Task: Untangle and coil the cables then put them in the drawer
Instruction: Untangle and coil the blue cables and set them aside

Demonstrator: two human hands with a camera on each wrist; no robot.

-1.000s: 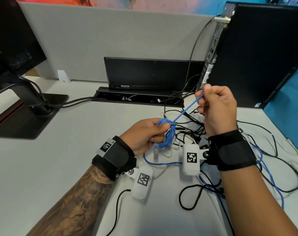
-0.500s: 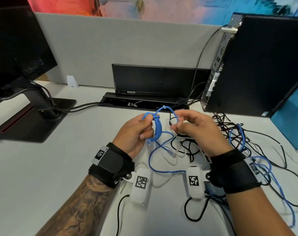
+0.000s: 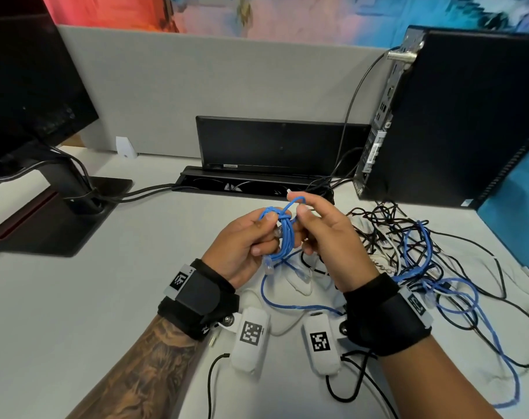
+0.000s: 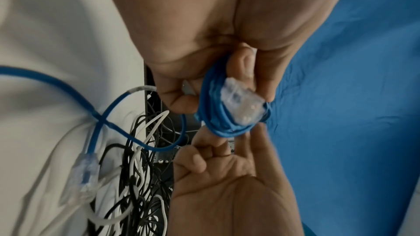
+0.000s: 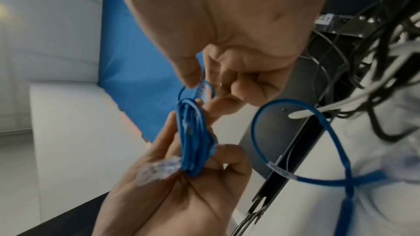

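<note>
A small coil of blue network cable (image 3: 284, 240) is held above the desk, in front of me. My left hand (image 3: 248, 246) grips the coil (image 4: 227, 119), thumb on top, with a clear plug (image 4: 240, 103) lying against the bundle. My right hand (image 3: 320, 234) pinches a loop of the same cable (image 3: 298, 202) just above the coil, between thumb and forefinger (image 5: 193, 73). The coil (image 5: 193, 143) shows edge-on in the right wrist view. A loose blue tail (image 3: 287, 303) hangs down to the desk. The drawer is not in view.
A tangle of black, white and blue cables (image 3: 408, 252) lies on the white desk (image 3: 91, 297) to the right. A black computer tower (image 3: 456, 116) stands at back right, a monitor stand (image 3: 63, 207) at left, and a black cable tray (image 3: 245, 182) behind my hands.
My right hand came down from pulling the blue strand up to the right and now pinches a loop close above the coil. My left hand kept its grip on the coil.
</note>
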